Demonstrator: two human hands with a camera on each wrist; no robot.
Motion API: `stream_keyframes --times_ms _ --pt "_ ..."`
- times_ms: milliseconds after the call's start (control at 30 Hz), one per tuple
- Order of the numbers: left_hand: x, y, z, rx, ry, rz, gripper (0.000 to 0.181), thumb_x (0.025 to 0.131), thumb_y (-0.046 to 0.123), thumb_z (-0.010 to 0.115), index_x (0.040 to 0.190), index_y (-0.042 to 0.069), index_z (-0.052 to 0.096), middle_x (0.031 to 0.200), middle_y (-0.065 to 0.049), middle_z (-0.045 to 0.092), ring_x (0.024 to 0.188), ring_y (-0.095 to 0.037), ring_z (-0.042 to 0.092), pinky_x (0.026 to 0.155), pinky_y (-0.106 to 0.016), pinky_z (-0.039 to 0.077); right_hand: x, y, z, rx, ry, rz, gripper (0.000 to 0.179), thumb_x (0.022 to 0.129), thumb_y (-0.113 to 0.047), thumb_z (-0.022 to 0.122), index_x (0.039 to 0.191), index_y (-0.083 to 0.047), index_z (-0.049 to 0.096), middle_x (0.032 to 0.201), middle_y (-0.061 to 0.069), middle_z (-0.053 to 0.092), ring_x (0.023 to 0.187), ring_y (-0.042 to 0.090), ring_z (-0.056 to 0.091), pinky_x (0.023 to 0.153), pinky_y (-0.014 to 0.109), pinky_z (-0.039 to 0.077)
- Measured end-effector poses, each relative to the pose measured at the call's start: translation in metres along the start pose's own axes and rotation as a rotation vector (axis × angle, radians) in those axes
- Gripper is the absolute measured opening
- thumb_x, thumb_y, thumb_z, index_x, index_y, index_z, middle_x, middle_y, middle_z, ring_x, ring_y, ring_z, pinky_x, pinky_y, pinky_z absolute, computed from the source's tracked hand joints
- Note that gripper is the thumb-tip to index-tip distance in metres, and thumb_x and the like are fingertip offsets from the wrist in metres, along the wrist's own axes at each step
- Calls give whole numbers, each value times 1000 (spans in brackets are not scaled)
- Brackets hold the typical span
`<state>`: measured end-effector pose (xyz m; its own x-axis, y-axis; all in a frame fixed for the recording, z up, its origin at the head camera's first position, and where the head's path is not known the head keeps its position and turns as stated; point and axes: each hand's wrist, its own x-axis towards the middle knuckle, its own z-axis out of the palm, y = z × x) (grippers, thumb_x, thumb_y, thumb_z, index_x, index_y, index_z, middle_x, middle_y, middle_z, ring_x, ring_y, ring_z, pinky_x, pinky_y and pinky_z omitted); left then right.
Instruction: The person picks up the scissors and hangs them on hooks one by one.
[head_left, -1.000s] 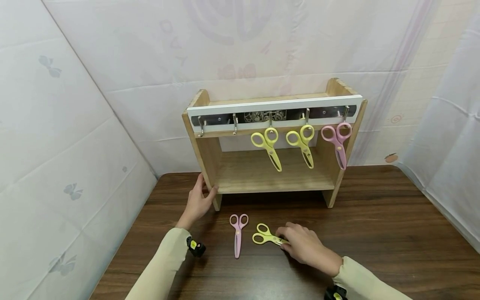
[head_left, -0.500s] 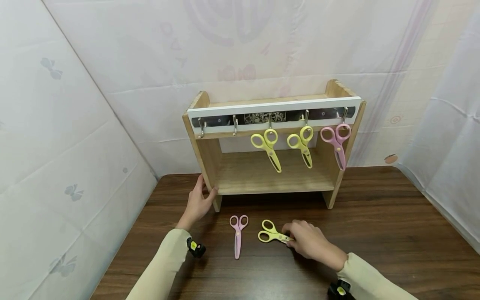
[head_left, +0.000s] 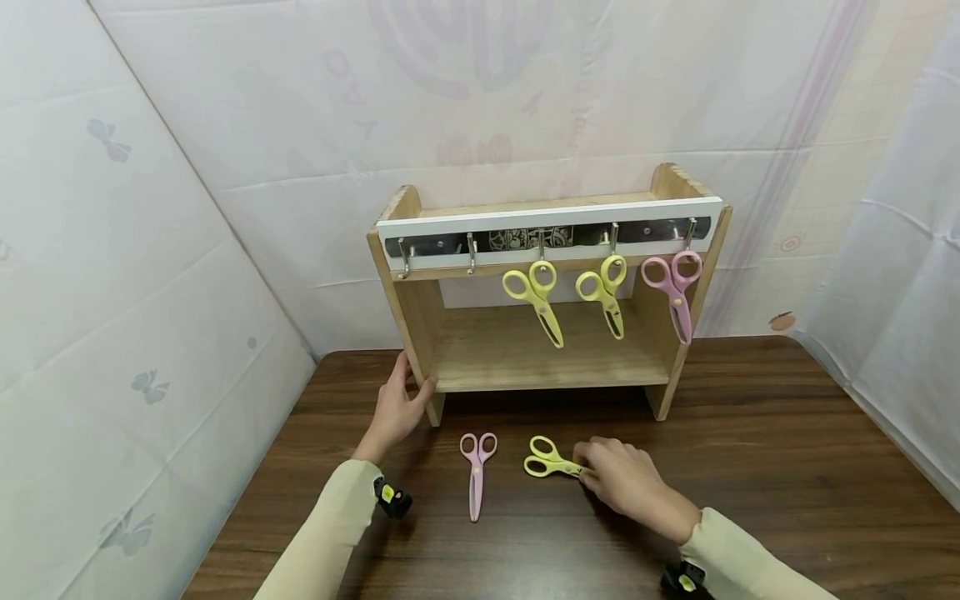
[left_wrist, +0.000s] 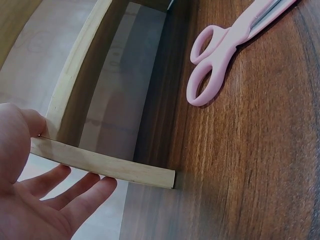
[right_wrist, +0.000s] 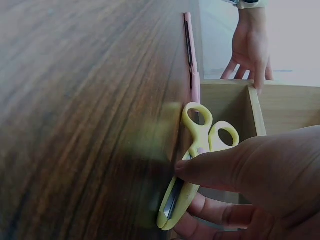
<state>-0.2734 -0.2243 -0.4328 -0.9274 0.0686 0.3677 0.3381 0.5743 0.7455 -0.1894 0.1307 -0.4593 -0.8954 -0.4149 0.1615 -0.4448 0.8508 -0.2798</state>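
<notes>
My right hand [head_left: 618, 473] pinches yellow scissors [head_left: 551, 458] by the blade end, thumb on one face and fingers behind, close over the table; their handles point left. In the right wrist view the yellow scissors [right_wrist: 199, 137] stand tilted up on edge. My left hand [head_left: 397, 404] grips the lower left side panel of a wooden shelf [head_left: 555, 385], thumb at the inner side and fingers outside, as the left wrist view shows of the panel edge [left_wrist: 105, 164]. Pink scissors [head_left: 476, 475] lie on the table between my hands, handles toward the shelf.
A hook rail [head_left: 450, 243] runs along the shelf's upper front. Yellow scissors [head_left: 542, 304], another yellow pair [head_left: 606, 296] and pink scissors [head_left: 675, 293] hang from its middle and right hooks. Two left hooks [head_left: 471, 252] hold nothing. Patterned cloth [head_left: 300, 100] stands behind the dark wood table [head_left: 787, 467].
My right hand has drawn the yellow scissors right and a little toward the shelf, with their handles turning. My left hand stays on the side panel.
</notes>
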Motion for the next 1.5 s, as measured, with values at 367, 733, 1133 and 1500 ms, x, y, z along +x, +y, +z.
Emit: stream_keyframes --times_ms 367,733,1133,1500 --pt "0 -1 1 7 3 10 64 103 15 62 158 9 31 144 -27 53 133 -41 54 96 -56 55 -1 0 1 -7 24 -5 24 83 -12 85 80 -23 64 72 -11 51 58 10 47 44 31 39" --pt "0 -1 1 9 2 7 63 102 15 63 157 9 32 144 -26 54 133 -40 54 97 -56 55 3 1 -15 -18 36 -86 22 84 -13 86 82 -22 66 73 -11 54 59 8 49 44 28 38" --pt "-1 1 0 21 -6 -3 61 103 15 62 157 11 33 141 -26 56 131 -41 55 90 -56 58 18 -10 -66 -71 187 -165 20 82 -15 87 84 -22 69 78 -11 57 64 8 54 47 26 42" --pt "-3 1 0 14 1 4 61 103 15 62 157 11 33 141 -27 56 131 -42 55 91 -59 57 39 -27 -100 -5 297 -231 13 86 -17 85 92 -20 74 84 -10 61 69 13 63 50 29 46"
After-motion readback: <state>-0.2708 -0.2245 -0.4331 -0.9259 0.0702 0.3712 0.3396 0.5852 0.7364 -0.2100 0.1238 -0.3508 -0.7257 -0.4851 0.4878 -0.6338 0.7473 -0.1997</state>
